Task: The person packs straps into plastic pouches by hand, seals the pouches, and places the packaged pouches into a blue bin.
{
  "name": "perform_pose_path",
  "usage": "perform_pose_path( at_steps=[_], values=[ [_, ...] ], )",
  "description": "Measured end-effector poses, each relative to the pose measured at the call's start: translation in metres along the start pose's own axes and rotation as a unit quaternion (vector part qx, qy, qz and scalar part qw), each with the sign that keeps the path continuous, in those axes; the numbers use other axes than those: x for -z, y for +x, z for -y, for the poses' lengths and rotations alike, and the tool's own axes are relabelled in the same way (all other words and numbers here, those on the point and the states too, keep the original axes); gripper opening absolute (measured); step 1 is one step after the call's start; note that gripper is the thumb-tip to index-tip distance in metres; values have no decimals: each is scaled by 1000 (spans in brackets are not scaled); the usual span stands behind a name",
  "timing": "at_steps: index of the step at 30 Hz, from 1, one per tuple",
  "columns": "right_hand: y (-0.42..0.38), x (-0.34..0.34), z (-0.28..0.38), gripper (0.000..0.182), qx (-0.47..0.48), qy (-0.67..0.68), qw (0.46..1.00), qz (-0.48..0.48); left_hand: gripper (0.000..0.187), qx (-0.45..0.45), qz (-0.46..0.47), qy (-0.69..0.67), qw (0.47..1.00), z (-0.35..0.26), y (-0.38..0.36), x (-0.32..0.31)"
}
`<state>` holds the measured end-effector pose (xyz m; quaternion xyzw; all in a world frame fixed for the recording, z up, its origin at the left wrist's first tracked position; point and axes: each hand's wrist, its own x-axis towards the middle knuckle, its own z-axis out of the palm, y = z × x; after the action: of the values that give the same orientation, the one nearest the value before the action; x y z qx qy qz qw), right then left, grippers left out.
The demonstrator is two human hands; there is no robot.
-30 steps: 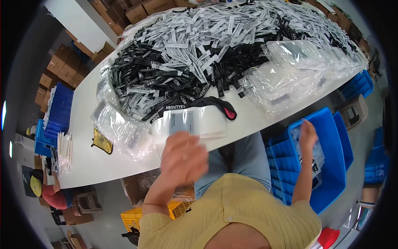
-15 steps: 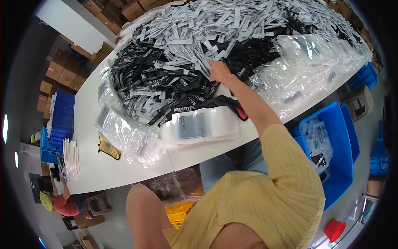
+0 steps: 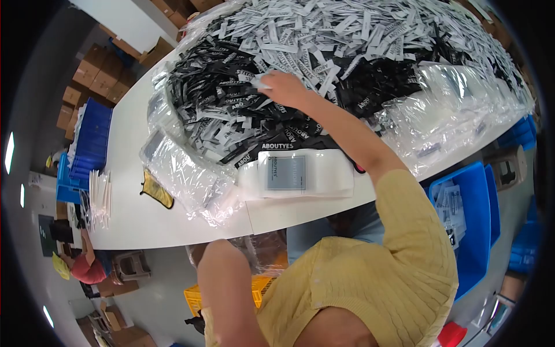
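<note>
My right hand point(image 3: 284, 90) is over the middle of the big pile, fingers closed on a pale packet point(image 3: 258, 82). Beneath it lie black packets point(image 3: 222, 62) with white lettering, and white printed packets point(image 3: 289, 40) spread behind. Nearer to me, a stack of white pouches point(image 3: 329, 173) with a grey-blue label point(image 3: 286, 173) rests at the table's edge. My left arm point(image 3: 225, 283) is bent at the lower left; the hand does not show.
Clear plastic bags lie left point(image 3: 191, 173) and right point(image 3: 439, 115) on the white table point(image 3: 130, 202). A yellow-black pouch point(image 3: 156, 189) sits left. Blue bins point(image 3: 477, 214) stand right, a yellow crate point(image 3: 193, 298) below. At far left is another person point(image 3: 87, 269).
My right hand has moved left across the pile, now with a pale packet in its fingers. The view has shifted, and my left arm appears further right and lower.
</note>
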<state>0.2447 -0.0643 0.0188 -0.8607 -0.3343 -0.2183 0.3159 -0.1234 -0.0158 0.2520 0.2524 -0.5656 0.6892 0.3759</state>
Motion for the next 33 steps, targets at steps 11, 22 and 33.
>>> perform_pose_path(
  at_steps=[11,22,33],
  values=[
    [24,-22,-5,24,-33,-99,980,172,29,606,301,-161,719,-20,-108,-38],
    [-35,87,-76,43,-239,154,959,13,20,538,213,-429,694,-33,-81,-95],
    [-186,181,0,16,-286,254,922,-56,15,616,362,-62,697,-80,-198,18]
  ],
)
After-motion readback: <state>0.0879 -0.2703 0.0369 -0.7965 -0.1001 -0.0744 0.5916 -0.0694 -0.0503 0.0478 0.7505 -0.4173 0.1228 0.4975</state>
